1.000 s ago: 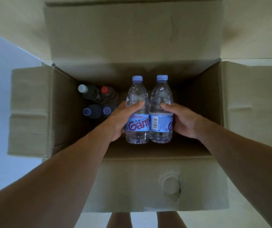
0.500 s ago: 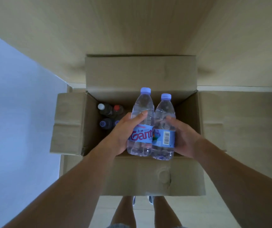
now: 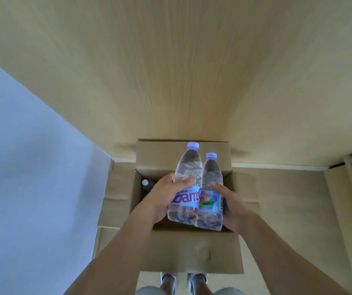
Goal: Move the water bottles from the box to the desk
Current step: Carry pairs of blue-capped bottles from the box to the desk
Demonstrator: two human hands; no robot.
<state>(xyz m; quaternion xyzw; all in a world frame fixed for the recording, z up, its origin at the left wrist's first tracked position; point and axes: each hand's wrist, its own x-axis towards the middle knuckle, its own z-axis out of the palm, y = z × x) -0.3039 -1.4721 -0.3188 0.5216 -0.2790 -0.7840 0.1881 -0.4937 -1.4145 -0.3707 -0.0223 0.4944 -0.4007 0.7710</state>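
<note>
Lift step: two water bottles (image 3: 198, 188) clamped between left hand (image 3: 162, 199) and right hand (image 3: 230, 206) above box (image 3: 192, 252) (lower centre); desk placement judged next.

**Two bottles side by side over the box**

The left bottle (image 3: 186, 184) and right bottle (image 3: 211, 192) are touching, upright, above the open box (image 3: 192, 256). The left hand (image 3: 162, 196) is sitting on their left, the right hand (image 3: 232, 207) on their right. Another bottle (image 3: 145, 183) is standing in the box's far-left corner. The tabletop (image 3: 181, 71) is lying beyond the box.
</note>
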